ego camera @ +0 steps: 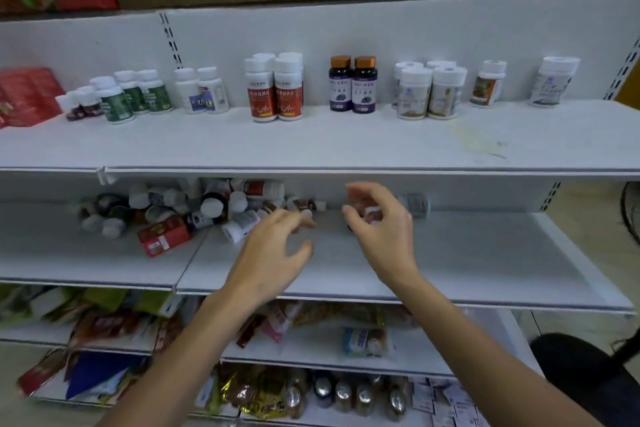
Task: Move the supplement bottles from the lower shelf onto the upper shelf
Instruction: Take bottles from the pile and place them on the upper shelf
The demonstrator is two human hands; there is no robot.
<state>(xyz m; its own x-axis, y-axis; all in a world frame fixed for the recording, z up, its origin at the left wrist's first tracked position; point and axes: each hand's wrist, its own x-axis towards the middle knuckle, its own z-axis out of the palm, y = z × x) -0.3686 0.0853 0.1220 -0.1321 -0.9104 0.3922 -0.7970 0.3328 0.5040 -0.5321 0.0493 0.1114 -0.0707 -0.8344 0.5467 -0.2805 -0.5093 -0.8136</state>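
Plainly, most of the supplement bottles lay tumbled in a heap at the back left of the lower shelf, with a red carton among them. Sorted rows stood upright on the upper shelf. Our left hand was spread and loose, holding nothing, its fingertips near the heap's right edge. Our right hand had fingers and thumb curled round a small bottle with a white cap, though blur kept us from judging how firm the hold was.

We judged these to be light, rigid plastic bottles, smooth-sided and round, apt to roll when nudged and to slip from a loose pinch. We thought the best hold was across the body just below the cap, thumb opposite fingers, so each could be set down upright. Pulling one from the heap could set its neighbours rolling toward the shelf's front edge.
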